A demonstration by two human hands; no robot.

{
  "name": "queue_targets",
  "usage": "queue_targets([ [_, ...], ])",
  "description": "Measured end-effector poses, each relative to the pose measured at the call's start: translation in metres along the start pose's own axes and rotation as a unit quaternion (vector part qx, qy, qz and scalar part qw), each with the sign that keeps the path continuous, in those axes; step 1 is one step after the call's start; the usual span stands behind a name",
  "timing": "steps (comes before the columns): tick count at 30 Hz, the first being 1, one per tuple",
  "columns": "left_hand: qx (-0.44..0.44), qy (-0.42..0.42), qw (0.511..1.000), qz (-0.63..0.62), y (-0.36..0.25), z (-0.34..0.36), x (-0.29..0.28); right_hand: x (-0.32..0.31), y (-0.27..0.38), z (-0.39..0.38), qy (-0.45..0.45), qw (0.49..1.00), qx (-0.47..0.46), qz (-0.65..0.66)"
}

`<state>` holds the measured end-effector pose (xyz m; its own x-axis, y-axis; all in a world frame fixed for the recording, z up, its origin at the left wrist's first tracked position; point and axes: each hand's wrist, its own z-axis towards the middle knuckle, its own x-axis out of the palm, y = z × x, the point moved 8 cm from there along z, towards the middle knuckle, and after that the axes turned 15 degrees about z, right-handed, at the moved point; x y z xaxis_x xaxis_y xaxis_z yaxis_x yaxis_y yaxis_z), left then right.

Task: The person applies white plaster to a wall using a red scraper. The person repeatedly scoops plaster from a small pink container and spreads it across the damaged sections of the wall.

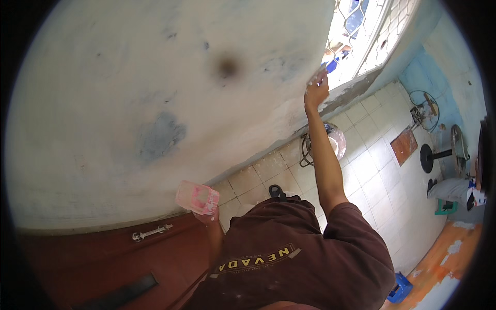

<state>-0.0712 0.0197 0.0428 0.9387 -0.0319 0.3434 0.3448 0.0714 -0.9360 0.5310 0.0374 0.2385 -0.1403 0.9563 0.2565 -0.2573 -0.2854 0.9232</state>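
Observation:
My left hand (207, 218) is closed round a translucent pink plastic tub (192, 195), partly hidden behind it. Pinkish-white smears and a pale greyish patch show in the tub. Stretched out far to the upper right, my right hand (317, 94) is at the pale wall (248, 93), beside the window edge. Its fingers are bent and spotted with white; what they hold is too small and blurred to make out. Bluish-grey patches (163, 135) and small dark marks show on the wall.
A window (356, 46) with a metal grille is at the upper right. Below my right arm, a round bucket (337, 140) stands on the tiled floor (364, 178). A reddish-brown door (93, 263) is at lower left. Farther right are a pedestal fan (438, 155) and a blue plastic stool (400, 288).

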Motion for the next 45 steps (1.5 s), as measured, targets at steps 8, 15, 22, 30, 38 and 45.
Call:
queue_targets([
  [8,-0.033,-0.03,0.985,-0.168,0.006,0.015,-0.04,0.146,0.178,-0.337,0.517,0.812,-0.178,0.203],
  [15,-0.03,0.381,0.892,-0.242,-0.081,0.053,-0.014,0.067,0.07,-0.162,0.233,0.967,-0.093,0.034],
  [22,0.055,0.383,0.858,-0.339,-0.153,0.046,-0.002,0.079,0.089,0.011,0.06,0.967,-0.246,0.028],
  [30,-0.127,-0.074,0.977,-0.153,-0.061,0.089,-0.133,0.179,0.186,-0.459,0.413,0.835,-0.36,0.053],
  [38,-0.181,-0.035,0.964,-0.19,-0.11,0.077,-0.164,0.12,0.197,-0.246,0.088,0.951,-0.289,-0.07],
  [45,-0.134,0.06,0.982,-0.121,-0.082,0.09,-0.188,0.229,0.183,-0.386,0.23,0.875,-0.385,-0.182],
])
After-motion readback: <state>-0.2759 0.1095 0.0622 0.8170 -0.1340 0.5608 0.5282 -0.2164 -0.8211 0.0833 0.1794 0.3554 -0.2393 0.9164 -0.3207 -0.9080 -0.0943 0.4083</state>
